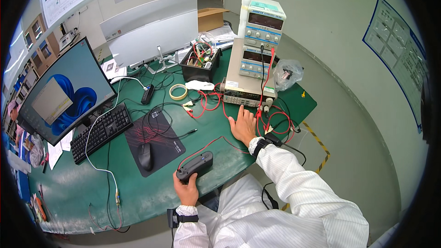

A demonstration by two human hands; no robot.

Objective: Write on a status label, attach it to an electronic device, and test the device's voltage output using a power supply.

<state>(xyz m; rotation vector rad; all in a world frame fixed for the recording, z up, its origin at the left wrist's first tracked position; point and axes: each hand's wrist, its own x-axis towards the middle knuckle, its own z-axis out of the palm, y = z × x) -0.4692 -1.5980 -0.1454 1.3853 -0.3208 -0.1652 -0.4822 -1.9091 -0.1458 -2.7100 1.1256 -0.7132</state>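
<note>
My left hand [186, 194] grips a dark grey, rounded oblong device [196, 165] above the near edge of the green table. A thin red wire [200, 146] runs from about the device across the table toward my right wrist. Stretched out to the far right, my right hand [244, 126] has its fingers apart and holds nothing. Its fingertips are at the lower front of a beige bench instrument [250, 94]; whether they press a button I cannot tell. Two power supplies [263, 22] with dark displays stand stacked on that instrument, red and black leads hanging from them.
Red and black cables [280, 119] tangle at the right edge. A mouse [145, 156] lies on a dark mat [161, 143], beside a keyboard [102, 131] and monitor [73, 89]. Behind are a tape roll [178, 92], a black bin [198, 72] of wires and a clear plastic bag [288, 74].
</note>
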